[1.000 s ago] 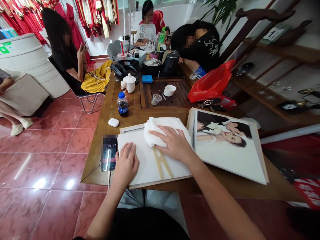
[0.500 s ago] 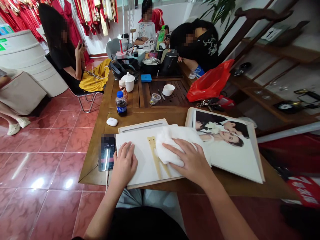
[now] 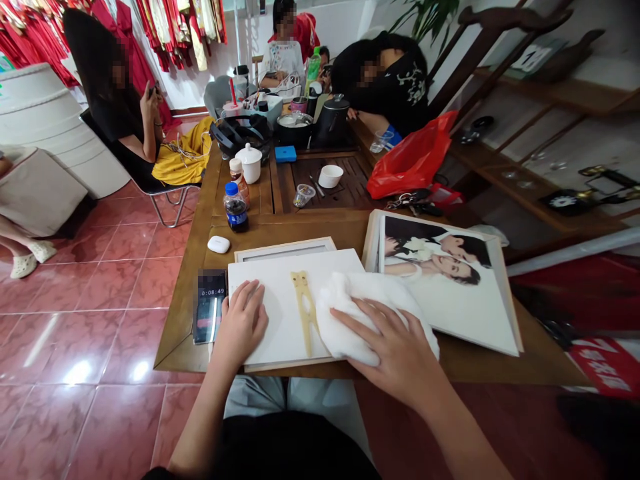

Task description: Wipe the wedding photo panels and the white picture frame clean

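Just now, under the head camera, the person's left hand (image 3: 243, 325) is resting palm down on the left side of a white panel (image 3: 270, 293), its fingers loosely extended and holding nothing. The right hand (image 3: 395, 343) is spreading its fingers over a fluffy white wad (image 3: 345, 288), pressing from above rather than closing around it. That wad is covering the panel's right part and reaching past its edge, near a large photo print (image 3: 445, 267) of two people. Between the hands, a flat, cream-coloured, two-legged piece (image 3: 303, 300) is lying on the panel, one leg partly hidden by the wad.

Just beside the panel, a smartphone (image 3: 210, 307) is lying on the wooden table (image 3: 300, 225), a white earbud case (image 3: 219, 245) sitting beyond it. Farther back, a blue-capped bottle (image 3: 237, 217) and a white lidded cup (image 3: 249, 165) are standing, while a red plastic bag (image 3: 410, 160) is slumping at the right.
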Tool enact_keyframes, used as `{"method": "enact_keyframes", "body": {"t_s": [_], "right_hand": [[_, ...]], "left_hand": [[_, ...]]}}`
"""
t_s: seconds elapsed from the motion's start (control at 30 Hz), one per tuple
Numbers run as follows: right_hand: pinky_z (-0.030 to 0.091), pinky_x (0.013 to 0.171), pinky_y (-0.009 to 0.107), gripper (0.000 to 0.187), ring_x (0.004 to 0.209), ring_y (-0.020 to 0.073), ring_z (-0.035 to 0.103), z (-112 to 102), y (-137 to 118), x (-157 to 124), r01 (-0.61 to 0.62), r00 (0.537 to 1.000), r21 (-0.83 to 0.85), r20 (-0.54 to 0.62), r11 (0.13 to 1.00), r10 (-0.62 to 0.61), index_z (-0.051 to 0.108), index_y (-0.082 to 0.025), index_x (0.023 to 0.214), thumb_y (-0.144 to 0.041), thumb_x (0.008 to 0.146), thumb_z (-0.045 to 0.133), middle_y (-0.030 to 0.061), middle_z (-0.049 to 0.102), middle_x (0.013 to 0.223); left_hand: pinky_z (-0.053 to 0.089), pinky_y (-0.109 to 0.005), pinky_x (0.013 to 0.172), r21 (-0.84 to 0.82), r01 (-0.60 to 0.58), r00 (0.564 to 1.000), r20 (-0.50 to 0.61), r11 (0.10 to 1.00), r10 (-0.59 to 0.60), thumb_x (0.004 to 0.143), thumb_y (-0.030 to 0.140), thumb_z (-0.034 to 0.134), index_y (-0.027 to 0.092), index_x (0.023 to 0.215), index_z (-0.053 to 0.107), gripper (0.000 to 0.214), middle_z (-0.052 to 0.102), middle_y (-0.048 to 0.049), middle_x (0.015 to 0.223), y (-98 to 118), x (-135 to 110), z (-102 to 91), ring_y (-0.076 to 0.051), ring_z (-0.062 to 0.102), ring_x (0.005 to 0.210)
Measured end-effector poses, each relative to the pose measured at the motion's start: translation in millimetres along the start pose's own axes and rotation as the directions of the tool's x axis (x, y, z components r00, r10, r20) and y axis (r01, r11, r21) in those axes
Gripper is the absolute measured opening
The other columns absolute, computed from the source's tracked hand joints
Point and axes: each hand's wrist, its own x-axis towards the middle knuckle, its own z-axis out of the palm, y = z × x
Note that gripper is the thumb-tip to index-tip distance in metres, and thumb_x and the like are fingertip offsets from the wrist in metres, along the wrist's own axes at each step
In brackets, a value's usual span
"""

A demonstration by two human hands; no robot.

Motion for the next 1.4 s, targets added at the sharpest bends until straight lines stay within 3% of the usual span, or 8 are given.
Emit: {"method": "enact_keyframes", "body": {"t_s": [0.23,0.37,0.5,0.8,0.93,1.07,1.23,1.4], "right_hand": [[0.038,0.096,0.053,0.051,0.126,0.0352,0.052,14,31,75,-0.133,0.991,-0.055,0.005,0.99,0.133,0.055,-0.03,0.147,-0.044,0.098,0.05,0.0142,0.057,0.145],[0.038,0.094,0.052,0.05,0.125,0.0346,0.051,19,42,97,-0.166,0.986,-0.023,-0.012,0.986,0.166,0.056,-0.03,0.146,-0.044,0.099,0.047,0.0142,0.056,0.146],[0.038,0.094,0.052,0.05,0.124,0.0359,0.05,20,39,86,-0.155,0.987,-0.018,-0.046,0.988,0.154,0.057,-0.029,0.145,-0.044,0.099,0.047,0.0149,0.057,0.144],[0.039,0.095,0.053,0.057,0.124,0.0379,0.053,6,8,3,-0.122,0.99,-0.029,-0.074,0.992,0.119,0.046,-0.032,0.154,-0.04,0.097,0.048,0.0149,0.057,0.142],[0.039,0.093,0.053,0.059,0.122,0.0376,0.055,1,3,-15,-0.092,0.993,-0.029,-0.082,0.995,0.09,0.043,-0.032,0.156,-0.04,0.097,0.048,0.0151,0.057,0.141],[0.04,0.091,0.051,0.054,0.121,0.0357,0.056,0,6,0,-0.107,0.993,-0.057,-0.052,0.993,0.104,0.049,-0.031,0.151,-0.04,0.098,0.047,0.014,0.057,0.142],[0.042,0.092,0.053,0.05,0.124,0.0363,0.053,8,13,49,-0.183,0.983,-0.058,-0.026,0.981,0.181,0.056,-0.031,0.147,-0.041,0.099,0.046,0.0136,0.057,0.144],[0.04,0.095,0.054,0.051,0.125,0.0367,0.05,16,6,87,-0.099,0.995,-0.004,0.008,0.995,0.099,0.054,-0.032,0.148,-0.042,0.098,0.048,0.0134,0.056,0.146]], "left_hand": [[0.042,-0.051,0.111,0.018,-0.014,1.0,0.012,1.0,0.013,0.099,0.017,0.047,0.02,0.14,0.055,0.042,0.058,-0.0148,0.147,1,-1,-1.6,-0.029,0.048,0.143],[0.042,-0.05,0.112,0.011,-0.012,1.0,-0.006,1.0,0.012,0.099,0.017,0.047,0.02,0.139,0.055,0.041,0.058,-0.0147,0.147,0,-1,-0.6,-0.028,0.048,0.143],[0.043,-0.049,0.111,-0.008,0.004,1.0,-0.021,1.0,-0.004,0.099,0.017,0.049,0.02,0.138,0.056,0.04,0.059,-0.0144,0.146,0,-1,0.6,-0.028,0.049,0.142],[0.041,-0.048,0.112,-0.03,0.025,1.0,-0.012,0.999,-0.025,0.099,0.018,0.049,0.024,0.139,0.056,0.041,0.059,-0.0123,0.146,2,-1,-0.4,-0.027,0.049,0.142],[0.041,-0.049,0.112,-0.022,0.015,1.0,-0.008,1.0,-0.015,0.099,0.018,0.047,0.022,0.138,0.056,0.04,0.059,-0.0131,0.147,2,-1,0.1,-0.028,0.049,0.142],[0.043,-0.051,0.109,0.006,0.003,1.0,0.01,1.0,-0.003,0.1,0.018,0.046,0.02,0.138,0.056,0.04,0.058,-0.0144,0.148,2,0,0.5,-0.029,0.048,0.142],[0.044,-0.052,0.108,0.034,-0.006,1.0,0.019,0.999,0.005,0.099,0.018,0.047,0.022,0.139,0.057,0.041,0.058,-0.014,0.149,3,-1,-0.6,-0.029,0.049,0.142],[0.046,-0.054,0.108,0.046,-0.006,1.0,0.019,0.999,0.005,0.099,0.018,0.047,0.021,0.139,0.057,0.041,0.058,-0.015,0.148,3,-1,-0.6,-0.03,0.049,0.142]]}}
